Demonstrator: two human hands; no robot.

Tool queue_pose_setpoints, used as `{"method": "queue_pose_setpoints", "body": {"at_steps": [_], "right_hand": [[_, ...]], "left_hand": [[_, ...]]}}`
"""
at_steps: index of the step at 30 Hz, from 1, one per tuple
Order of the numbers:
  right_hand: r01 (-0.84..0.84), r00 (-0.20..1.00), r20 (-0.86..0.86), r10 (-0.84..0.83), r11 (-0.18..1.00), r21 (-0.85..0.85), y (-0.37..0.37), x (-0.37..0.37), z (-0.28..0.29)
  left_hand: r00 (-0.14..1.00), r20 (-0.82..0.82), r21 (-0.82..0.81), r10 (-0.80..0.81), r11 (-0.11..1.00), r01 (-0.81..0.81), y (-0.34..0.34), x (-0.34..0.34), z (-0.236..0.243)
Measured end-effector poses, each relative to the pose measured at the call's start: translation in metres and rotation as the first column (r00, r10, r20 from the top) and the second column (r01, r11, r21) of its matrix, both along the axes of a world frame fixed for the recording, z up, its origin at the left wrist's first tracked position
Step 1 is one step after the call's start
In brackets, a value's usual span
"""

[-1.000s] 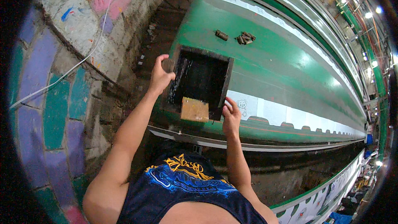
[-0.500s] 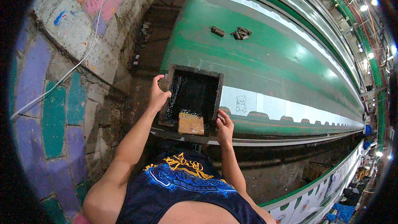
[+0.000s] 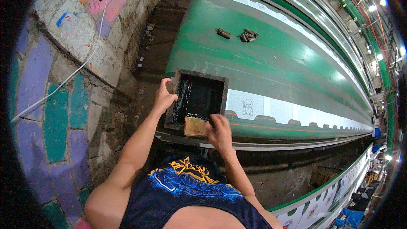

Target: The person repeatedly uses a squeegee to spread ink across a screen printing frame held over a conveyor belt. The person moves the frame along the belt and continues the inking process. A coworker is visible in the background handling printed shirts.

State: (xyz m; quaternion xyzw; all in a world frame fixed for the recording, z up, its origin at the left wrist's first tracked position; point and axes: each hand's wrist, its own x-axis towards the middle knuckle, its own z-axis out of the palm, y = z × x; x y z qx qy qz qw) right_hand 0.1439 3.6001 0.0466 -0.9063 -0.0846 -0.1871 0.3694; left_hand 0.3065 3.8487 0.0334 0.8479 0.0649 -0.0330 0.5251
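- Left hand (image 3: 164, 96): at the left side of the dark frame (image 3: 202, 75); thumb and index finger parted in a C. Firmness of hold cannot be judged.
- Left forearm (image 3: 142, 138): slants up and rightward to that side; elbow bent, below and left of the frame.
- Right hand (image 3: 220, 129): over the frame's lower right corner, back of hand up, fingers bent inward; motion-blurred, grip unclear.
- Right forearm (image 3: 238, 171): below and right of the frame, angled up and leftward.
- Torso (image 3: 190, 186): below the frame.
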Motion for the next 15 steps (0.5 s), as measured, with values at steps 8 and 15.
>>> {"method": "queue_pose_setpoints", "body": {"at_steps": [8, 15], "right_hand": [[-0.250, 0.968, -0.093, 0.234, 0.940, -0.234, 0.011, 0.009, 0.002], [-0.252, 0.944, -0.243, 0.223, 0.963, -0.099, 0.005, 0.032, 0.019]], "left_hand": [[0.999, 0.039, 0.003, -0.021, 1.000, 0.021, -0.011, -0.003, -0.001], [0.999, 0.049, 0.060, -0.010, 0.998, 0.007, -0.013, -0.004, -0.014]]}}
